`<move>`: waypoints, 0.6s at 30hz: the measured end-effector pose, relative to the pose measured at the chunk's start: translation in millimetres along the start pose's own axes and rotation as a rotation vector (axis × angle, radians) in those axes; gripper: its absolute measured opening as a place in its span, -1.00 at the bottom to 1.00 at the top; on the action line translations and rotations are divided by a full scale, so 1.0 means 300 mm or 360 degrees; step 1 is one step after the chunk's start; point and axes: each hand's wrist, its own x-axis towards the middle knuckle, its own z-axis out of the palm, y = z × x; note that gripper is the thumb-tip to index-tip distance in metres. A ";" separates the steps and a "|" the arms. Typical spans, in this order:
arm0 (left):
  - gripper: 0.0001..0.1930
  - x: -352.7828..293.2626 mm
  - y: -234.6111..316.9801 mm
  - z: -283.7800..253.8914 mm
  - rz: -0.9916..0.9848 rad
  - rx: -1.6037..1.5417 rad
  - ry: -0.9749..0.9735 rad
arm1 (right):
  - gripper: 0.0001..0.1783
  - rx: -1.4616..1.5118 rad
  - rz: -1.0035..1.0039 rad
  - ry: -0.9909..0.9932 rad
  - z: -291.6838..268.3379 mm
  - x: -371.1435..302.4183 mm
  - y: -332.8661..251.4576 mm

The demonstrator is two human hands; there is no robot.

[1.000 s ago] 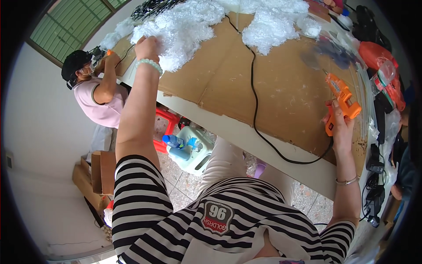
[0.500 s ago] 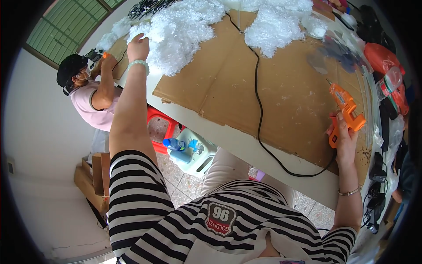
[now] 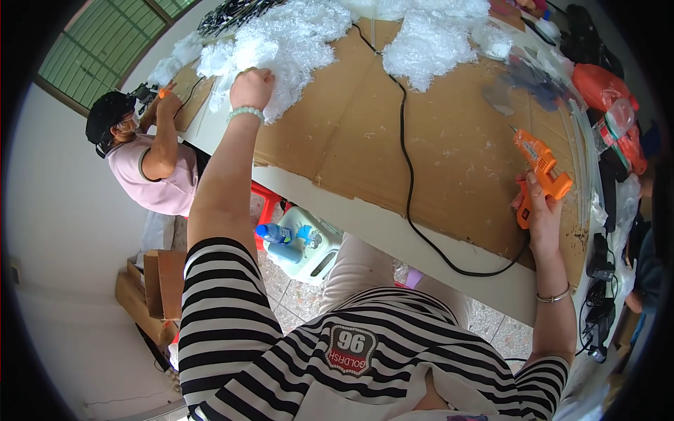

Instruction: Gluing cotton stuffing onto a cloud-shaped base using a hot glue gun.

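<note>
My right hand [image 3: 542, 214] grips an orange hot glue gun [image 3: 539, 161] over the right side of the brown cardboard [image 3: 365, 140]. The gun's nozzle points up and away from me. A black cord [image 3: 409, 175] trails from its handle across the cardboard to the far side. My left hand [image 3: 253, 90] is closed at the near edge of a heap of white, shiny shredded film [image 3: 298, 35]. What its fingers hold, if anything, is hidden. A second white heap [image 3: 430, 49] lies farther right.
Black thin stems [image 3: 232, 15] lie in a bundle at the far left. Clear rods [image 3: 579, 154] and a red plastic bag [image 3: 604, 88] line the right side. A person in a pink shirt [image 3: 158, 175] works at left. Below the table stands a pale stool [image 3: 302, 256] with a blue-capped bottle [image 3: 274, 233].
My left hand has come nearer and to the right, closing into a fist. The glue gun in my right hand has shifted slightly left with the whole view.
</note>
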 end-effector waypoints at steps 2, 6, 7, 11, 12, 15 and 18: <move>-0.77 0.001 0.003 0.030 -0.0008 0.0148 -0.0177 | -0.67 -0.0005 0.0016 0.0004 0.006 0.001 -0.002; -0.74 -0.004 -0.005 0.040 -0.0133 0.0065 -0.0314 | -0.67 -0.0006 0.0040 0.0010 0.003 -0.007 -0.006; -0.72 -0.004 -0.005 0.036 -0.0141 0.0042 -0.0299 | -0.67 -0.0016 0.0045 0.0004 0.002 -0.008 -0.006; -0.65 0.005 0.016 0.006 -0.0361 -0.0368 -0.0072 | -0.67 0.0001 0.0044 0.0007 -0.003 -0.012 0.000; -0.64 0.015 0.009 0.006 -0.0408 -0.0467 0.0181 | -0.67 -0.0008 0.0047 0.0005 0.000 -0.015 -0.008; -0.71 0.047 -0.028 -0.007 -0.0367 -0.0584 0.0817 | -0.68 -0.0007 0.0027 0.0001 0.016 -0.012 -0.016; -0.77 0.067 0.072 -0.082 -0.0425 -0.0667 0.0848 | -0.69 -0.0001 0.0025 0.0015 0.007 -0.005 -0.005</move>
